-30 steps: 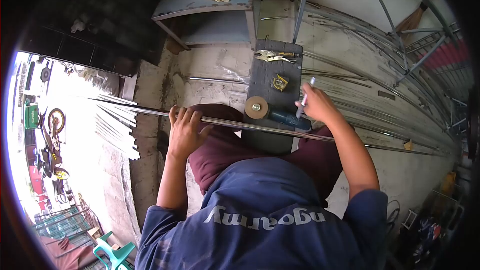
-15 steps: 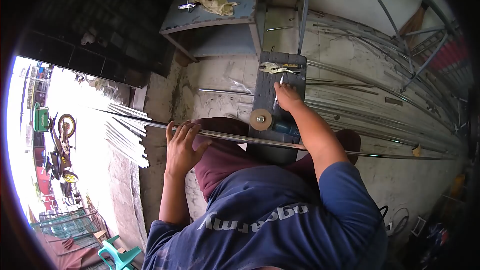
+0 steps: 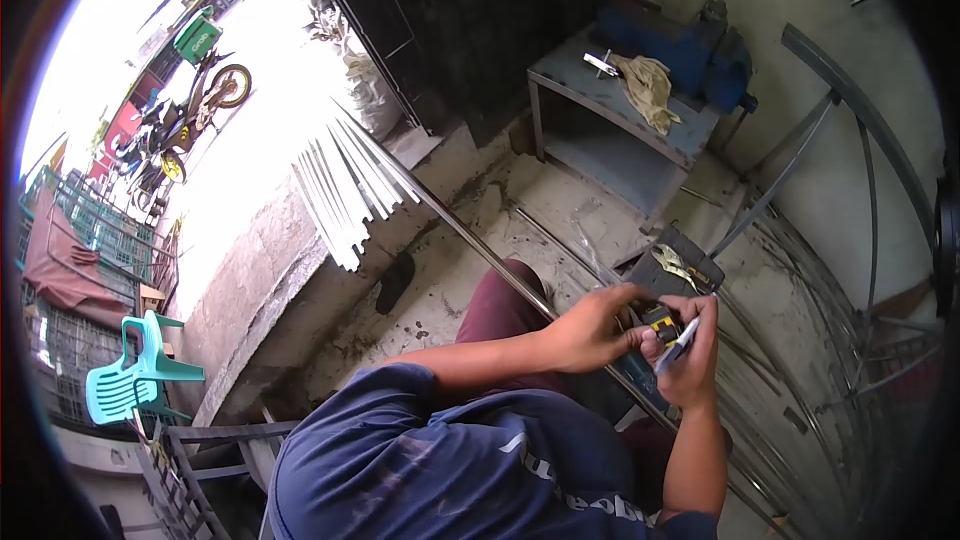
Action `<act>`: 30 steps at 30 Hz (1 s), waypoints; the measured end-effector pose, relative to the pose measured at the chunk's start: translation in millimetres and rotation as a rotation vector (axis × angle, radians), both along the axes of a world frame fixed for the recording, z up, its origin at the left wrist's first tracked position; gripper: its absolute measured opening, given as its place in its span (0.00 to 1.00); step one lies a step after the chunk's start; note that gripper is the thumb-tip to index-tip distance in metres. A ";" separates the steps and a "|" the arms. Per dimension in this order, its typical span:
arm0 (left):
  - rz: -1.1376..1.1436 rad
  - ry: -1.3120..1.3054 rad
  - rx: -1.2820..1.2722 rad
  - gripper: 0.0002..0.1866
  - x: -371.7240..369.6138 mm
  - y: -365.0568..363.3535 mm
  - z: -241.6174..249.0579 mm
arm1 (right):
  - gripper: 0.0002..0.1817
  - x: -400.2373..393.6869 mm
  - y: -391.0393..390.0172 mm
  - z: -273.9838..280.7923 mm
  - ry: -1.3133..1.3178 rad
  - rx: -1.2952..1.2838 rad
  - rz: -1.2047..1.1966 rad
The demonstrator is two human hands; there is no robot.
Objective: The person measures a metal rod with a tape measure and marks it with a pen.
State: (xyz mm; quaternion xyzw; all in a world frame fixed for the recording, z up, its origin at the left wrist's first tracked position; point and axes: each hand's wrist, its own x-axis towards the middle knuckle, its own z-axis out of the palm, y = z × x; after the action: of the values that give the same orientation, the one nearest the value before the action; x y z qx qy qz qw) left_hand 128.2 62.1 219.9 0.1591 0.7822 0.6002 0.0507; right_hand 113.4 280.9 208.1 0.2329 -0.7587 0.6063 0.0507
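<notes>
My left hand (image 3: 592, 328) is closed on one side of a black-and-yellow tape measure (image 3: 660, 324) in front of my body. My right hand (image 3: 692, 368) grips a white marker (image 3: 678, 344), and its fingertips also meet the tape measure. How much each hand bears of the tape measure is partly hidden by the fingers. A long shiny metal tube (image 3: 478, 244) runs diagonally across my lap beneath the hands. Just beyond them, locking pliers (image 3: 676, 264) lie on a dark block-like bench (image 3: 690, 244).
A metal table (image 3: 600, 90) holds a cloth (image 3: 648, 90) and a blue vise (image 3: 715, 60). Bundled silver tubes (image 3: 345, 185) jut toward the doorway at left. More metal lengths lie on the floor at right. A turquoise plastic chair (image 3: 145, 365) and a parked motorcycle (image 3: 190, 120) are farther left.
My left hand has left the tube and now grips the tape measure. My right hand has lifted from the bench with the white marker. The view has turned toward the doorway.
</notes>
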 end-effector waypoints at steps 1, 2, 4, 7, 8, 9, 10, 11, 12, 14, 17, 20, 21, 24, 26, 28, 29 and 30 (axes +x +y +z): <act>-0.017 -0.079 0.086 0.25 -0.5 -0.5 4.1 | 0.39 12.4 -4.8 18.8 0.060 0.162 -0.072; -0.028 -0.121 0.037 0.23 -0.8 -5.3 15.4 | 0.40 16.8 -4.5 21.0 0.112 0.195 -0.099; -0.117 -0.119 0.090 0.25 -3.6 -10.6 15.2 | 0.40 26.5 -0.3 22.1 0.158 0.255 -0.108; -0.229 -0.254 0.316 0.19 -2.8 -16.1 8.9 | 0.41 38.9 6.2 28.3 0.178 0.369 0.011; -0.230 -0.315 0.452 0.17 -4.6 -16.8 6.3 | 0.43 40.0 10.1 26.2 0.212 0.394 0.066; -0.231 -0.376 0.590 0.16 -5.9 -17.6 5.5 | 0.43 43.0 14.3 24.5 0.141 0.407 0.052; -0.130 -0.372 0.642 0.15 -10.6 -25.9 6.3 | 0.42 47.9 19.3 22.8 0.069 0.419 0.038; -0.056 -0.356 0.658 0.14 -17.0 -45.1 21.0 | 0.42 52.0 25.1 22.1 -0.002 0.432 0.024; -0.011 -0.290 0.788 0.11 -25.9 -65.4 27.9 | 0.39 53.9 33.7 25.9 -0.081 0.451 0.013; 0.053 -0.226 0.968 0.08 -37.3 -122.4 55.4 | 0.28 58.4 54.4 24.3 -0.154 0.580 -0.062; 0.421 -0.078 0.886 0.10 -44.7 -212.7 80.8 | 0.22 62.9 102.2 8.2 -0.263 0.635 -0.143; 0.587 0.107 1.061 0.13 -53.5 -288.4 74.4 | 0.20 65.7 133.1 2.1 -0.364 0.615 -0.289; 0.650 0.156 1.054 0.14 -55.4 -300.8 72.6 | 0.19 67.4 137.2 5.8 -0.378 0.633 -0.306; 0.907 0.138 0.839 0.20 -56.4 -287.2 59.2 | 0.20 71.3 141.9 -1.0 -0.357 0.616 -0.330; 0.984 0.102 0.605 0.26 -50.6 -243.6 36.6 | 0.20 71.9 130.9 -9.2 -0.307 0.681 -0.348; 0.874 -0.002 0.389 0.25 -38.1 -197.7 5.4 | 0.20 75.5 105.8 -6.4 -0.309 0.729 -0.387; 0.780 -0.029 0.469 0.24 -28.6 -165.2 -6.9 | 0.19 75.1 88.2 0.9 -0.358 0.760 -0.396; 0.695 -0.109 0.432 0.23 -15.9 -139.6 -18.2 | 0.19 76.7 73.7 1.7 -0.326 0.770 -0.421</act>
State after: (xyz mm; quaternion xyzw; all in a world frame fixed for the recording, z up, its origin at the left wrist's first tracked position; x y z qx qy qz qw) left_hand 112.3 -77.6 201.7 -0.1394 0.6417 0.7395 -0.1482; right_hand 190.1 354.5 209.8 -0.0223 -0.9572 0.2861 -0.0375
